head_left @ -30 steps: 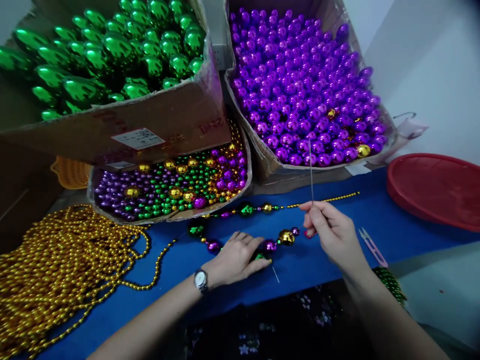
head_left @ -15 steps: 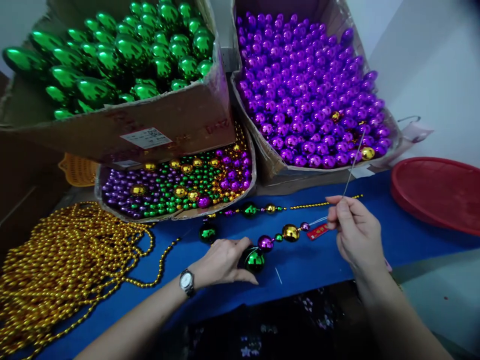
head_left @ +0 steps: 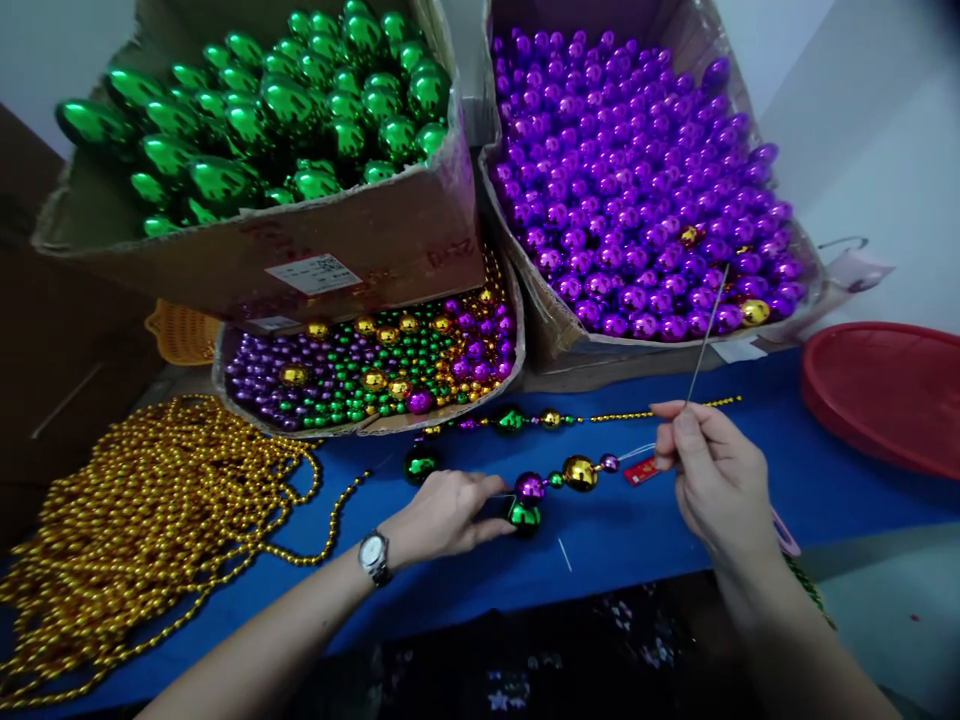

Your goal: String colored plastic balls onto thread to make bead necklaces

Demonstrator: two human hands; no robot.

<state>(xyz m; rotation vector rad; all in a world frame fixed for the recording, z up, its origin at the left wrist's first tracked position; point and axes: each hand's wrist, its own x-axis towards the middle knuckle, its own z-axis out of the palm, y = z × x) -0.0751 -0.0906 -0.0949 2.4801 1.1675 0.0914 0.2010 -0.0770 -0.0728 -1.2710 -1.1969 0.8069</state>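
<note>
A strand of green, purple and gold beads (head_left: 579,472) lies curved on the blue table (head_left: 675,520). My left hand (head_left: 444,512) pinches the strand beside a green bead (head_left: 523,516) at its near bend. My right hand (head_left: 709,470) holds a long thin needle (head_left: 706,335) that points up and away. A white thread runs from it to the strand, past a small red tag (head_left: 641,471). The strand's far end is a thin gold bead chain (head_left: 660,411).
A box of green baubles (head_left: 285,110) and a box of purple beads (head_left: 637,190) stand at the back. A box of mixed beads (head_left: 375,365) sits below them. A heap of gold bead chain (head_left: 142,520) lies left, a red lid (head_left: 885,395) right.
My right hand moved right and drew the thread out, tilting the needle to the right. The beads slid along toward it. The red tag came out from under my fingers.
</note>
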